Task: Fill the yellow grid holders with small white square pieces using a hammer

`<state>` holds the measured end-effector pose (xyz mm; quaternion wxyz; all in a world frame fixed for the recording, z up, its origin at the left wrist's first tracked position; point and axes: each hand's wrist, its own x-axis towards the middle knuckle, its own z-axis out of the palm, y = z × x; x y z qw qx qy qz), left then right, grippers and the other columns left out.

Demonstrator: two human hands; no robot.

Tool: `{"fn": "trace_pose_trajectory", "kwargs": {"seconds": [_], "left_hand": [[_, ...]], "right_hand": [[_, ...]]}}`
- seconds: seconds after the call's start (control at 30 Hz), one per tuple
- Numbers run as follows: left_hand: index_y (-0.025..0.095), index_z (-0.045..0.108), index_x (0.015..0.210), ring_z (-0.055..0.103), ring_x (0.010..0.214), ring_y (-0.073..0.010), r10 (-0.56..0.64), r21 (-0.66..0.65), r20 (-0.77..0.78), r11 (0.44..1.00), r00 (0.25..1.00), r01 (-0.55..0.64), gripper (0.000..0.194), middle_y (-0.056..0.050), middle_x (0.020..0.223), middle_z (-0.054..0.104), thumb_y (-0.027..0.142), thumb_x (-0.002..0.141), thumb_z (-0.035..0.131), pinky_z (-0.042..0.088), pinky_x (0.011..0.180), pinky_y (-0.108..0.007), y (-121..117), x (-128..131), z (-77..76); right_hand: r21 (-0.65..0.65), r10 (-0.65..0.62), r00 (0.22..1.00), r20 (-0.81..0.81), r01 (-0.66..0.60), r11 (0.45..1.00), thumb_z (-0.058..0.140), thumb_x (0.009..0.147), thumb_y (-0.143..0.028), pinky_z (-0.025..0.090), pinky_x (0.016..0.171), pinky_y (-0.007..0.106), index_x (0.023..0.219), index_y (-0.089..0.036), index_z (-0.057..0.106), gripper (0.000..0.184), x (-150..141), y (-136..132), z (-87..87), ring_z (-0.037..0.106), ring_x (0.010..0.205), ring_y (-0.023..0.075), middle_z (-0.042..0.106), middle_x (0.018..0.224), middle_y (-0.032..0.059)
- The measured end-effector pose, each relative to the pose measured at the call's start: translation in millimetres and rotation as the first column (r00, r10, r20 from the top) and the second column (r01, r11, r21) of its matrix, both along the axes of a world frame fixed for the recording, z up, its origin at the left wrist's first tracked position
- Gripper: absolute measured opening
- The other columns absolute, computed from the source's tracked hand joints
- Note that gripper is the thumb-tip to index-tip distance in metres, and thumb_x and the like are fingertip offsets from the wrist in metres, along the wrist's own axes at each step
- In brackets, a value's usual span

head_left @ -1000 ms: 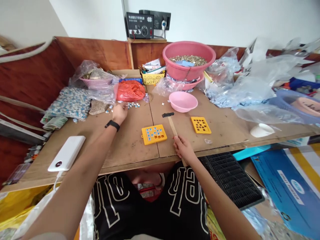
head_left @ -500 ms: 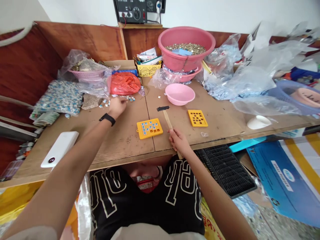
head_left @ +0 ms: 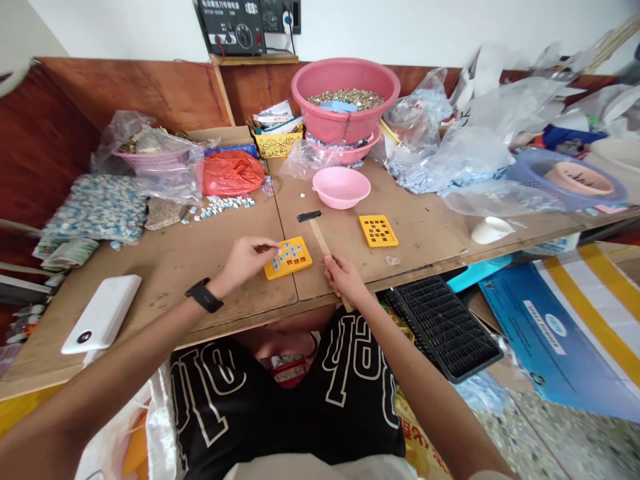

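My left hand (head_left: pixel 249 259), with a watch on the wrist, is at the left side of a yellow tray (head_left: pixel 303 261). Its thumb and fingers pinch together over the tray, with a small white piece just visible at the tips. Little blue-and-white pieces fill many of the tray's square slots; a few slots at the front right show brown. In my right hand (head_left: pixel 343 275) is a hammer (head_left: pixel 319 233) with a flat wooden handle and a black head, lying slantwise just right of the tray. A pile of small blue-and-white pieces (head_left: pixel 227 205) is farther back.
A second yellow tray (head_left: pixel 379 231) with brown squares lies right of the hammer. Behind are a small pink bowl (head_left: pixel 341 190), a large pink basin (head_left: pixel 345 120) and a red bag (head_left: pixel 233 173). A white power bank (head_left: pixel 103 313) lies left, a white scoop-like object (head_left: pixel 490 231) right.
My left hand has left the pile of small pieces and come toward me and right, over the filled yellow tray. My right hand keeps its hold on the hammer. The view has shifted somewhat right.
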<state>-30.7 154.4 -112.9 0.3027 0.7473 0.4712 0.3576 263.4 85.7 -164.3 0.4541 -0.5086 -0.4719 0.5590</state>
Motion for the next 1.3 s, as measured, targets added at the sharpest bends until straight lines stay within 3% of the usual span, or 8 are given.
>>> {"fn": "trace_pose_trajectory", "kwargs": {"seconds": [0.23,0.33,0.47,0.6,0.7,0.97,1.1,1.3], "left_hand": [[0.025,0.089,0.102,0.08,0.106,-0.0283,-0.195,0.246,-0.425,0.915,0.884,0.321,0.027,-0.01,0.114,0.086,0.025,0.104,0.063,0.063,0.102,-0.043,0.1,27.6,0.1],[0.024,0.088,0.111,0.079,0.111,-0.0314,-0.139,0.263,-0.512,0.914,0.848,0.309,0.024,-0.012,0.118,0.084,0.026,0.104,0.065,0.063,0.104,-0.045,-1.0,30.9,0.0],[0.023,0.086,0.106,0.079,0.106,-0.032,-0.023,0.255,-0.506,0.951,0.862,0.175,0.023,-0.013,0.117,0.083,0.028,0.106,0.063,0.064,0.099,-0.046,-10.0,31.8,-4.5],[0.023,0.085,0.107,0.081,0.109,-0.0307,-0.028,0.233,-0.389,0.964,0.921,0.128,0.022,-0.012,0.123,0.085,0.03,0.108,0.064,0.064,0.103,-0.046,-16.3,29.6,-8.0],[0.025,0.085,0.105,0.082,0.113,-0.03,-0.139,0.191,-0.359,0.957,0.923,0.218,0.022,-0.01,0.121,0.087,0.033,0.108,0.065,0.063,0.109,-0.046,-13.8,26.2,-2.7],[0.026,0.081,0.105,0.082,0.102,-0.0293,-0.373,0.013,-0.486,0.901,0.791,0.433,0.021,-0.009,0.109,0.086,0.025,0.105,0.06,0.06,0.103,-0.043,4.1,34.6,25.0],[0.025,0.069,0.134,0.079,0.1,-0.0306,-0.255,0.073,-0.564,0.932,0.785,0.355,0.037,-0.011,0.11,0.081,0.014,0.098,0.066,0.058,0.091,-0.04,3.4,44.9,24.8],[0.023,0.063,0.132,0.076,0.098,-0.0316,-0.187,0.126,-0.645,0.93,0.741,0.344,0.037,-0.012,0.11,0.077,0.01,0.098,0.06,0.055,0.087,-0.04,4.1,48.7,22.7]], "right_hand": [[0.032,-0.014,1.0,0.014,0.013,0.999,0.07,0.101,-0.08,0.028,0.033,0.021,0.108,-0.026,0.063,0.055,0.3,-0.6,-1.8,0.035,0.041,0.0088,0.049,0.067,-0.0092],[0.042,-0.012,1.0,0.015,0.012,0.999,0.069,0.1,-0.081,0.029,0.033,0.022,0.109,-0.026,0.062,0.056,1.0,0.0,-3.1,0.035,0.042,0.0093,0.049,0.067,-0.0092],[0.041,-0.015,1.0,0.012,0.015,0.999,0.07,0.1,-0.082,0.03,0.033,0.021,0.109,-0.027,0.061,0.056,2.1,0.7,-5.9,0.035,0.042,0.009,0.049,0.068,-0.0095],[0.041,-0.007,1.0,-0.013,0.008,0.999,0.071,0.099,-0.083,0.03,0.033,0.021,0.109,-0.027,0.062,0.059,2.6,0.3,-5.9,0.035,0.042,0.0088,0.049,0.069,-0.0094],[0.042,-0.005,1.0,-0.012,0.005,0.999,0.071,0.097,-0.085,0.03,0.033,0.021,0.108,-0.027,0.062,0.06,2.5,-0.7,-3.3,0.036,0.043,0.0087,0.05,0.069,-0.0088],[0.044,-0.029,1.0,0.007,0.028,0.999,0.071,0.096,-0.087,0.028,0.034,0.022,0.107,-0.027,0.062,0.061,1.4,-2.7,0.3,0.036,0.043,0.0091,0.05,0.067,-0.0088],[0.06,-0.029,1.0,0.003,0.029,0.998,0.07,0.099,-0.085,0.027,0.035,0.023,0.107,-0.027,0.062,0.059,2.0,-3.2,-1.1,0.036,0.043,0.0095,0.049,0.067,-0.0088],[0.085,-0.022,1.0,0.021,0.02,0.996,0.07,0.099,-0.085,0.028,0.035,0.023,0.105,-0.027,0.062,0.059,2.6,-2.5,-2.8,0.037,0.043,0.0101,0.049,0.066,-0.0085]]}}
